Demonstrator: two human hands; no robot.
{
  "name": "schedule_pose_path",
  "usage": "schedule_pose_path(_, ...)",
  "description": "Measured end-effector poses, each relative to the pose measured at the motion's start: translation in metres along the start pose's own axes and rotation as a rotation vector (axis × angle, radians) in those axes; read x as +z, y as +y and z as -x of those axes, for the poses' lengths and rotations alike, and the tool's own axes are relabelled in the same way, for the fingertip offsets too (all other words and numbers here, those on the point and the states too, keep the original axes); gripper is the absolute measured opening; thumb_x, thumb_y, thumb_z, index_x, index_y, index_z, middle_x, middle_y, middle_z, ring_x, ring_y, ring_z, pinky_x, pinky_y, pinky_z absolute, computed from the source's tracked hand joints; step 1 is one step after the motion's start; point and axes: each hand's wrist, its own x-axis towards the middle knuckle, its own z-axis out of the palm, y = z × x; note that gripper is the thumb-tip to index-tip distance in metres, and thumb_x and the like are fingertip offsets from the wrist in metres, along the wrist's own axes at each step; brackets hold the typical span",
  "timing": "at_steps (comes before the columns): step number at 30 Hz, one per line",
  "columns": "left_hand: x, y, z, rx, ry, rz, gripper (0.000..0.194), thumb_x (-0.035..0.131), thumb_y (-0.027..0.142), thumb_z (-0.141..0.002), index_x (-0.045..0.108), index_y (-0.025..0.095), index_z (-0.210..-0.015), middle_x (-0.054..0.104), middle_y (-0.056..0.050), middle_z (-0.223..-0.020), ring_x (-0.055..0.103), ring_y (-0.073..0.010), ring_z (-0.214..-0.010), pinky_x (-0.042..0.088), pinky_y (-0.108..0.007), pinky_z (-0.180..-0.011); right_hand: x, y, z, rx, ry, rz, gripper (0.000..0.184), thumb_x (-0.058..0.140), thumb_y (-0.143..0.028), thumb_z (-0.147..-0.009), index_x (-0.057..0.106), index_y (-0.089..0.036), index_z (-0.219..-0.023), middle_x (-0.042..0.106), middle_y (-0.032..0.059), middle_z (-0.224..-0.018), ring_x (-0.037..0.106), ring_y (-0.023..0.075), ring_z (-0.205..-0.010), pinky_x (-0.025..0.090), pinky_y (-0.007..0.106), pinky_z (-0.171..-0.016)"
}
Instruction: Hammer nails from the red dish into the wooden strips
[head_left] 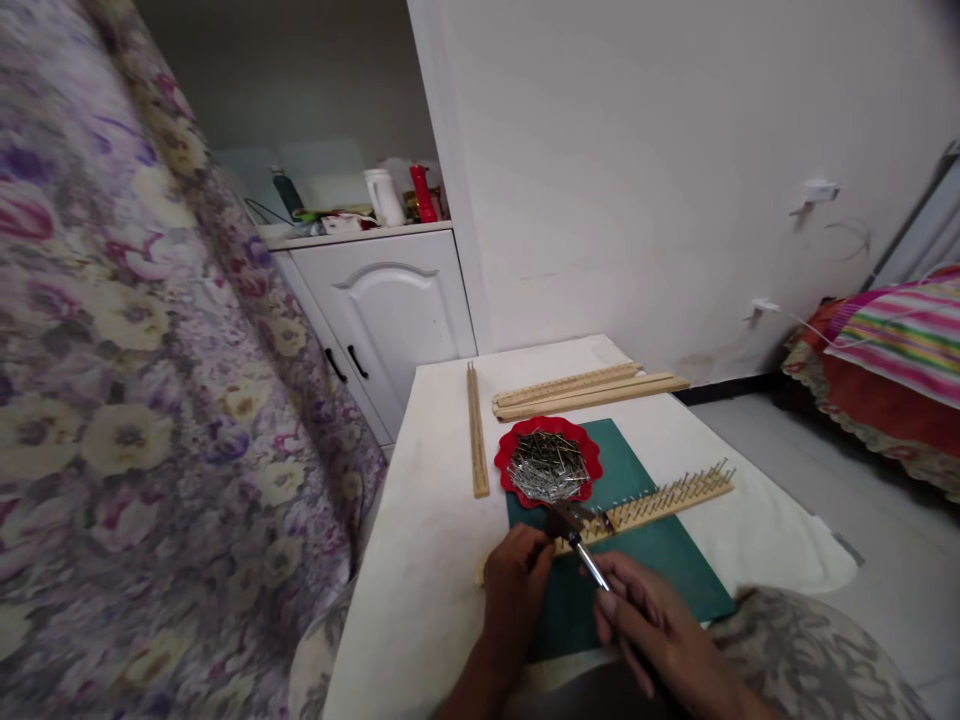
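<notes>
My left hand (516, 585) is closed in a pinch at the near end of a wooden strip (660, 503) studded with upright nails, which lies across a green mat (660, 560). What the pinch holds is too small to make out. My right hand (652, 620) grips the metal handle of a small hammer (581, 545), whose head sits just above the strip's near end. A red scalloped dish (508, 462) full of loose nails stands right behind the hammer head.
More wooden strips (589, 388) lie at the white table's far side, and a single one (478, 432) lies to the left. A flowered curtain (135, 380) hangs along the left. A white cabinet (390, 310) stands behind, and bedding (892, 370) lies to the right.
</notes>
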Motion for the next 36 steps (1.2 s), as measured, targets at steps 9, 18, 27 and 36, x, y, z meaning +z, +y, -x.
schedule_pose_path(9, 0.001, -0.002, 0.000, -0.002, 0.000, -0.013, 0.017, 0.052, 0.020, -0.079, 0.053, 0.017, -0.062, 0.049, 0.003, -0.064, 0.047, -0.0105, -0.060, 0.031, -0.021, -0.057, 0.001, 0.002, 0.004, 0.007, -0.003, 0.191, 0.028, 0.041, -0.046, -0.091, 0.048, -0.021, -0.101, 0.052, -0.0084, -0.060, 0.034, 0.0027, -0.029, 0.023, 0.014, -0.029)
schedule_pose_path(18, 0.002, -0.002, 0.000, -0.015, -0.006, -0.046, 0.015, 0.050, 0.019, -0.079, 0.056, 0.017, -0.065, 0.052, 0.002, -0.066, 0.049, -0.0106, -0.063, 0.032, -0.021, -0.058, 0.000, 0.002, 0.005, -0.018, 0.001, 0.297, 0.028, 0.039, -0.046, -0.091, 0.051, -0.021, -0.093, 0.055, -0.0049, -0.064, 0.040, 0.0065, -0.033, 0.027, 0.017, -0.031)
schedule_pose_path(27, 0.000, -0.001, 0.000, -0.029, -0.015, -0.077, 0.019, 0.049, 0.020, -0.080, 0.052, 0.017, -0.062, 0.051, 0.002, -0.064, 0.048, -0.0113, -0.062, 0.032, -0.022, -0.056, 0.003, -0.004, 0.008, -0.040, 0.064, 0.253, 0.028, 0.049, -0.047, -0.086, 0.060, -0.023, -0.094, 0.060, -0.0034, -0.063, 0.043, 0.0091, -0.036, 0.030, 0.020, -0.034)
schedule_pose_path(36, -0.013, -0.009, 0.005, 0.066, -0.013, -0.110, 0.021, 0.056, 0.015, -0.074, 0.061, 0.020, -0.093, 0.060, -0.004, -0.094, 0.055, -0.0186, -0.090, 0.044, -0.030, -0.080, -0.008, -0.007, 0.007, -0.039, 0.183, 0.003, 0.035, 0.049, -0.049, -0.087, 0.049, -0.021, -0.107, 0.056, -0.0057, -0.064, 0.035, 0.0029, -0.029, 0.020, 0.016, -0.031)
